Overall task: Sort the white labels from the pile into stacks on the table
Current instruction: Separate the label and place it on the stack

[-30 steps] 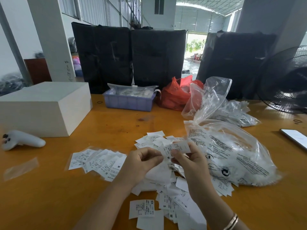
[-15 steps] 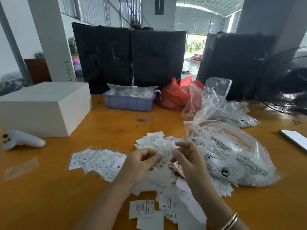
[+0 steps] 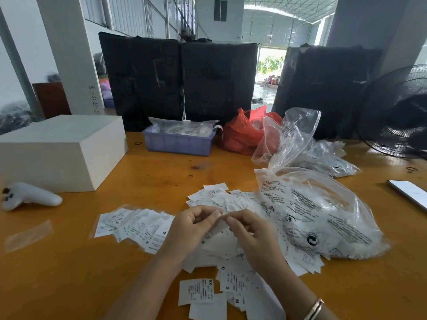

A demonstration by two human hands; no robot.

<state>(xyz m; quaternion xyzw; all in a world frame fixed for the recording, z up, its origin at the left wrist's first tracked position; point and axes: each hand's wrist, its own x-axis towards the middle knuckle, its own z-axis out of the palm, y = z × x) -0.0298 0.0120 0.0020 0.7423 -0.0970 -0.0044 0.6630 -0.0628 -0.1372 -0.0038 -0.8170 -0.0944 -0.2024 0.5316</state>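
Frame left of centre: fanned stack laid on table. Centre: left hand and right hand now lowered over pile; label, earlier raised for reading, pinched between both hands' fingertips. Judged: size checked, placement next. Label print hidden by fingers. Right: clear bag contents indistinct.

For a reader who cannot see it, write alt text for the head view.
Both hands, left and right, pinch one white label between them above a loose pile of labels on an orange table. A fanned row of labels lies to the left, a clear printed bag to the right.
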